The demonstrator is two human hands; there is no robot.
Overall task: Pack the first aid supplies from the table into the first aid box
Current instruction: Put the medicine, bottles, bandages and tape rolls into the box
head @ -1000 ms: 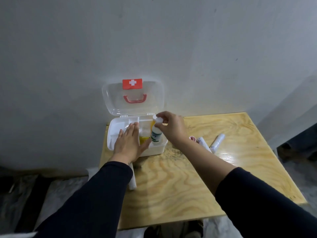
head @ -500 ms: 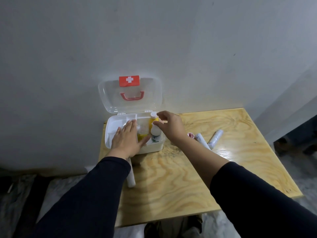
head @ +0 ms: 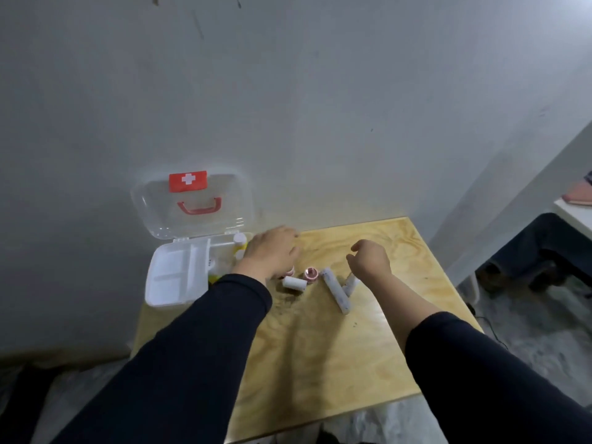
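Plywood forms the surface [head: 320,347], and the white box [head: 174,277] sits at its far left corner against the wall, clear lid [head: 192,203] standing open with a red handle and a red cross label. White-capped bottles [head: 238,240] stand in the box's right side. Just right of the box the left hand [head: 272,251] hovers palm down, fingers loosely spread, gripping nothing visible. Below it, right of the box, lie a short white roll [head: 293,282] and a pink tape roll [head: 310,273]. Further right lie two long white rolls [head: 336,291], touching in a V. The right hand [head: 370,261] hangs above them, fingers curled, empty.
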